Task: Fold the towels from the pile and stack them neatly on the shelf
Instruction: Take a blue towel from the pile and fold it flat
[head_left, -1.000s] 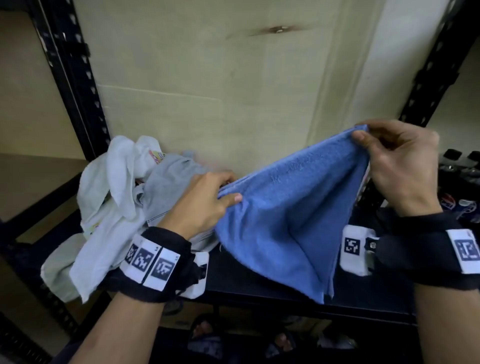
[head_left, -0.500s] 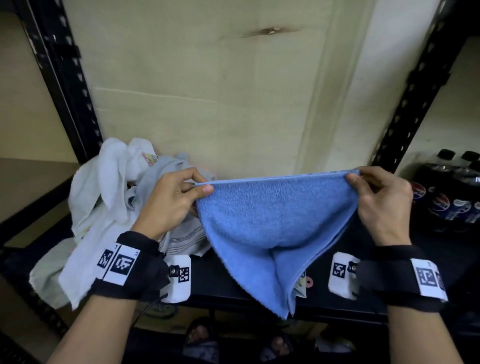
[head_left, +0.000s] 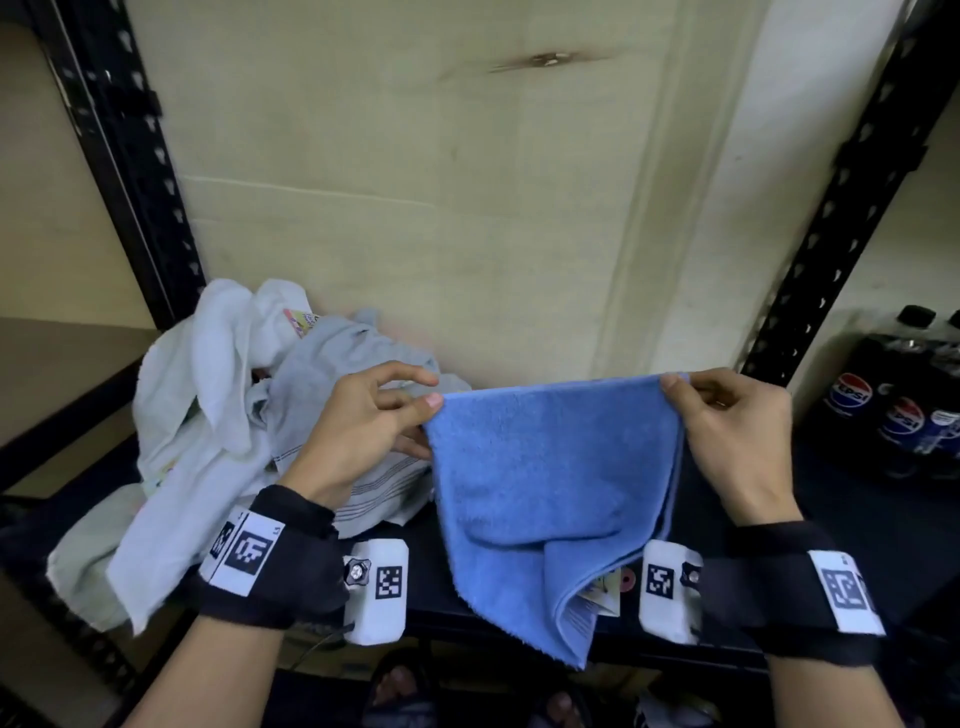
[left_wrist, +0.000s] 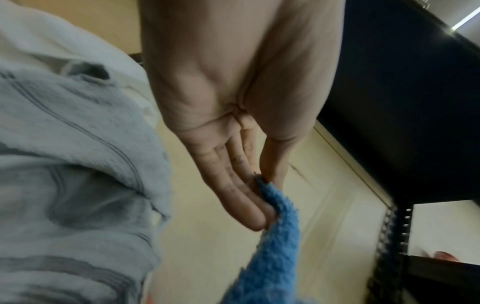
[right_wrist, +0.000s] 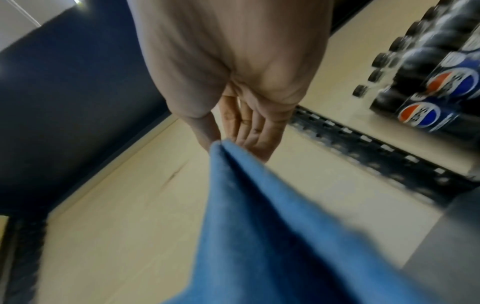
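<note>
A blue towel hangs folded in the air over the black shelf. My left hand pinches its top left corner between thumb and fingers; the left wrist view shows that pinch on the blue towel by my left hand. My right hand pinches the top right corner, where doubled layers of the blue towel meet my right hand. A paper tag shows at the towel's lower edge. The pile of white and grey towels lies crumpled on the shelf's left side.
Black perforated uprights frame the bay on both sides, backed by a pale wooden panel. Several dark Pepsi bottles stand in the bay to the right. Part of the pile hangs over the shelf's front edge.
Both hands have come lower and level, so the towel's top edge now runs straight between them. The hands stand closer together and the towel hangs flatter.
</note>
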